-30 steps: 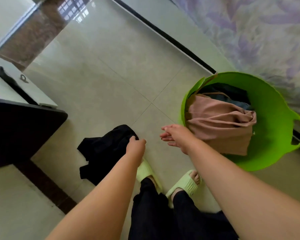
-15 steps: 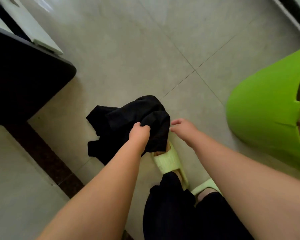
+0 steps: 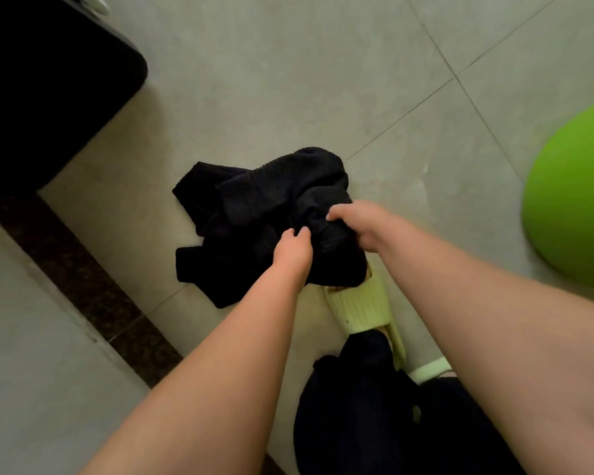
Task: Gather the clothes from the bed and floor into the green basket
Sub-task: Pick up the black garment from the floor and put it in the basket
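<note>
A crumpled black garment [image 3: 268, 221] lies on the tiled floor [image 3: 288, 80], just in front of the person's pale green slipper [image 3: 360, 310] and touching its toe. Both hands are on it: the left hand [image 3: 294, 250] has its fingers curled into the cloth near the middle, and the right hand [image 3: 355, 222] grips a bunched fold beside it. The green basket [image 3: 573, 200] stands well apart at the right edge of the view, only its outer wall showing, so its contents cannot be told. This garment is gripped but not yet lifted; carrying it to the basket remains.
</note>
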`<state>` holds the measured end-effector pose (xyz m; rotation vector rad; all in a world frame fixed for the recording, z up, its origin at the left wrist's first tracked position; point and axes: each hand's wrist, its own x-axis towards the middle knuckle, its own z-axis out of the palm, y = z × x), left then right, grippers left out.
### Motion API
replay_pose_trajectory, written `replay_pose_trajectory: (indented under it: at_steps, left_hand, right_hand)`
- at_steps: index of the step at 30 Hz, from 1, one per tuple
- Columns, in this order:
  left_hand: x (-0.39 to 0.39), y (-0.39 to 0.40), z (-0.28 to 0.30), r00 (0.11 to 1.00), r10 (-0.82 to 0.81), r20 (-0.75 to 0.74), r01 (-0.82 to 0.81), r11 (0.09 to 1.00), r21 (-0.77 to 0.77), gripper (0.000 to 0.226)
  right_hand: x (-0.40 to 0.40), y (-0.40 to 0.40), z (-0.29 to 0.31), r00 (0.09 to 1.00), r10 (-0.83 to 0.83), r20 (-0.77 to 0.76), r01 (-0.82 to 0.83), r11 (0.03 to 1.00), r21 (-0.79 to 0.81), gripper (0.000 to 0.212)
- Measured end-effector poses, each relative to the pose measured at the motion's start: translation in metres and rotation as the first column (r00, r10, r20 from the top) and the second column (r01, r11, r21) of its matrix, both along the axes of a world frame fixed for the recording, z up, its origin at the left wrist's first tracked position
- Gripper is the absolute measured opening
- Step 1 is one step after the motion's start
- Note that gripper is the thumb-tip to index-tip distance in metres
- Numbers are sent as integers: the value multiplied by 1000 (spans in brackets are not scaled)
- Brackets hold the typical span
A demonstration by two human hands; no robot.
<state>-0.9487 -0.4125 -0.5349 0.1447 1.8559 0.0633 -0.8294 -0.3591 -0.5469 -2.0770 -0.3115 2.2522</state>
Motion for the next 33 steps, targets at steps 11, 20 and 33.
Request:
replay_pose_trajectory:
  at_steps: [11,20,33]
  left_hand:
    - [21,49,93,726,660,194,-652,750,-114,91]
    - [81,90,212,914,205,350,-264,956,130,14]
    - [170,162,413,880,-96,464,-55,952,300,34]
  right_hand:
    - [55,7,141,910,24,-414,-117,973,-201,36]
    - [122,36,252,938,12,-346,-7,1000,16,21]
    - [227,69,359,840,-263,-475,401,890,217,89]
